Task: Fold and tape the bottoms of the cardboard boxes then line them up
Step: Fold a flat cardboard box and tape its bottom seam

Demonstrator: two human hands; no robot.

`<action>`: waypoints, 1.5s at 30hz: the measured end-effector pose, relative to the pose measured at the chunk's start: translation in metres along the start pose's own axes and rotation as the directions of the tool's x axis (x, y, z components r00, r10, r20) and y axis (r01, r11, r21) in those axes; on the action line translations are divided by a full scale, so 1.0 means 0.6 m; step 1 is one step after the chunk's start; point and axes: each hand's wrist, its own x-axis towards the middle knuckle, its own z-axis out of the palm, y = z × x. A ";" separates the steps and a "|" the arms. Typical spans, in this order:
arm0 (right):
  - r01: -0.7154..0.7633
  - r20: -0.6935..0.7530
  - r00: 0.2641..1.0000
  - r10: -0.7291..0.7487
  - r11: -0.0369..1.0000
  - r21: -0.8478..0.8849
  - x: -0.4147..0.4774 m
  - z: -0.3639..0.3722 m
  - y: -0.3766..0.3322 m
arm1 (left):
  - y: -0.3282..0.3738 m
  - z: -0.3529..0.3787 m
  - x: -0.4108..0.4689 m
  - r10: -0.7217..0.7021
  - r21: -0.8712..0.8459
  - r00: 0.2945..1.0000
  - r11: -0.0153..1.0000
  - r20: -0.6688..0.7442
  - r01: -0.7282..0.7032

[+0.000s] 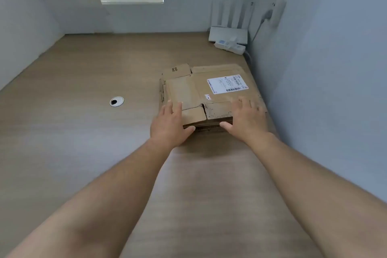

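Head view is showing the left grip (169,123) and right grip (247,119) lying spread flat on the near end of the flattened cardboard boxes (199,88). These are sitting on the wood-grain tabletop (83,132) beside the right wall (335,69), a router (228,34) standing beyond.

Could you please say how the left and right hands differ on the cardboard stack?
The left hand covers the near left corner of the cardboard stack; the right hand lies on its near right flap. The left hand overhangs its side edge; the right hand sits within it. Both lie flat, thumbs along the near edge.
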 end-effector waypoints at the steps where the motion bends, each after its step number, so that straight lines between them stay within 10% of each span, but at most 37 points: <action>1: 0.012 0.016 1.000 -0.012 1.000 -0.014 0.010 0.007 0.002 | 0.006 0.005 0.011 -0.006 0.036 1.000 0.999 0.015 0.006; 6: 0.140 0.034 0.990 -0.140 0.990 -0.006 0.058 0.047 0.013 | 0.014 0.033 0.051 -0.030 0.046 1.000 0.999 0.009 0.029; 17: 0.275 -0.501 0.843 -0.196 0.957 0.089 0.083 0.015 0.010 | 0.020 -0.011 0.045 -0.065 -0.084 0.954 0.996 -0.293 0.043; 25: -0.269 -0.187 0.869 0.457 0.756 0.597 0.009 -0.088 0.009 | -0.030 -0.147 -0.035 -0.256 -0.473 0.867 0.881 -0.428 0.027; 34: 0.056 -0.447 0.835 0.321 0.759 0.649 -0.134 -0.188 -0.075 | -0.105 -0.217 -0.183 -0.255 -0.532 0.927 0.843 -0.274 0.075; 40: -0.093 -0.277 0.933 0.230 0.897 0.433 -0.226 -0.191 -0.104 | -0.125 -0.162 -0.241 -0.266 -0.384 0.954 0.902 -0.136 0.197; 45: -0.118 -0.188 0.961 0.201 0.918 0.378 -0.265 -0.171 -0.092 | -0.112 -0.126 -0.273 -0.371 -0.639 0.915 0.745 -0.158 0.191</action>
